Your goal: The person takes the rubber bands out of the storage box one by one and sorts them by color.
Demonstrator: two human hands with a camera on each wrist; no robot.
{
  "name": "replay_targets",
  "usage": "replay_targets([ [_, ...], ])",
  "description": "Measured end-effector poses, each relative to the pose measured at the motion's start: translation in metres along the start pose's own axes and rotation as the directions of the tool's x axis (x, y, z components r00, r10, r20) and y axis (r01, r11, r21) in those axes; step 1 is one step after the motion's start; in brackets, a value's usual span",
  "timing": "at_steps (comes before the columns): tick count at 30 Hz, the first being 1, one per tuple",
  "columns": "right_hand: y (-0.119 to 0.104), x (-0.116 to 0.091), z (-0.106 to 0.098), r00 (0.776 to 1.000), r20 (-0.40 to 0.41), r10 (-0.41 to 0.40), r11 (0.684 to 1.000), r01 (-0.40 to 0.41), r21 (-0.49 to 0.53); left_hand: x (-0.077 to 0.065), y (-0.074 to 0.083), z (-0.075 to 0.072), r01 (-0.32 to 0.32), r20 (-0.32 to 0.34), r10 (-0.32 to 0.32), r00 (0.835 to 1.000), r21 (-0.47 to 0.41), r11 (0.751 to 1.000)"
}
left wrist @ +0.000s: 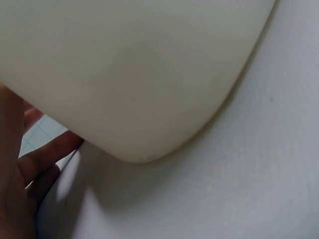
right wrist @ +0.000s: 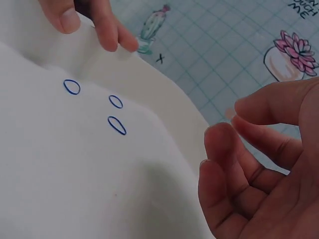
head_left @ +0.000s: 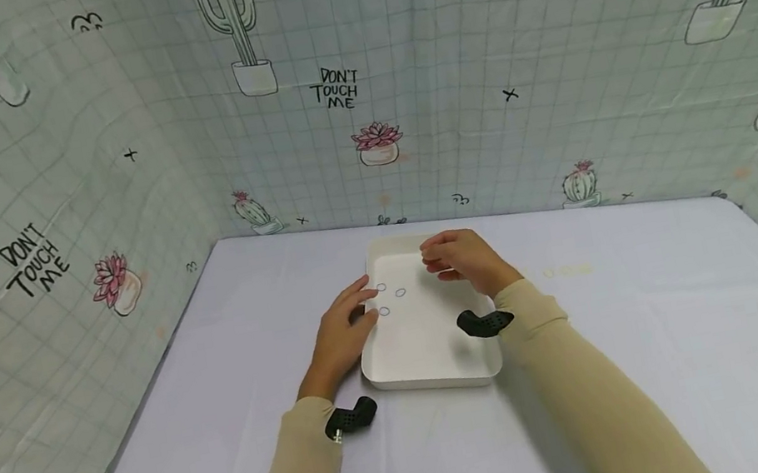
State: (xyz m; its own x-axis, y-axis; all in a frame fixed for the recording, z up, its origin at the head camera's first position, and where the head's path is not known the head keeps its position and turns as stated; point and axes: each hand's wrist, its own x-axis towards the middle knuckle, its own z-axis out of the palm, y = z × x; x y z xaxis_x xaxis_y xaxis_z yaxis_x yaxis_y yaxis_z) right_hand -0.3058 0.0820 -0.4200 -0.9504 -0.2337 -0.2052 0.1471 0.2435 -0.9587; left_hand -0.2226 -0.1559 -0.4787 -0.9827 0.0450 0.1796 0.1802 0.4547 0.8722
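Observation:
A white rectangular tray with a low wall and rounded corners lies in front of me. Inside it, toward the left wall, lie three thin blue rings, apart from one another. My left hand rests at the tray's left rim, thumb and fingertips reaching over the edge. The left wrist view shows the tray's outer wall and part of that hand. Above the tray's far right part hovers my right hand, fingers bent and thumb close to the index fingertip. No object shows between those fingertips.
Faint yellow rings lie on the white tablecloth to the right of the tray. A cloth wall printed with cacti stands behind the table and along its sides.

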Motion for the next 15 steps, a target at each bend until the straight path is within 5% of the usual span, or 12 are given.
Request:
replay_targets([
  [7,0.013,0.009,0.019,0.996,-0.012,0.084,0.995,-0.085,-0.058,0.000,0.000,0.005,-0.007,0.018,0.006,1.000,0.007,1.000],
  [15,0.016,0.016,0.038,1.000,0.023,0.002,0.968,0.003,-0.251,0.001,0.001,0.001,0.009,0.001,-0.009,1.000,0.022,1.000],
])
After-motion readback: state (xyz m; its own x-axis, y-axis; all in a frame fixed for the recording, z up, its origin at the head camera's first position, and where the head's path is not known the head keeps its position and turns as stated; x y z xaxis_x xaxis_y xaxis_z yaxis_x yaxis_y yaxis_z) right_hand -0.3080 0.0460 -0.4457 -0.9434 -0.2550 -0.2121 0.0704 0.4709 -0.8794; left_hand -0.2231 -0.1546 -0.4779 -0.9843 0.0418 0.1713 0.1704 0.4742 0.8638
